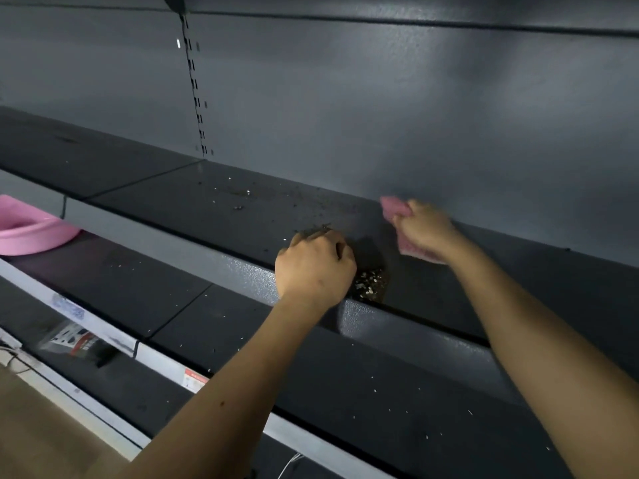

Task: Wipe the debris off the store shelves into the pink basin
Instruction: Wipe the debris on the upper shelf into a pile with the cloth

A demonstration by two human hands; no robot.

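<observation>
Nearest us, below the heap of brown-and-white crumbs (370, 288), runs the lower dark grey metal shelf (345, 392). It is dotted with white specks, and its pale front strip carries a red-and-white price label (194, 379). Just left of the heap we find the left hand (315, 267) — fingers curled under into a fist, resting on the front lip of the upper dark metal shelf (214, 209) (the heap sits at that same lip). Up and right of the heap, the right hand (426, 229) clutches a crumpled pink cloth (392, 208), pressed where the shelf meets the grey back panel (415, 115). More crumbs lie scattered behind and left of the heap. Far left of the heap, a level down — the pink plastic basin (31, 233), partly hidden by the upper shelf's edge.
</observation>
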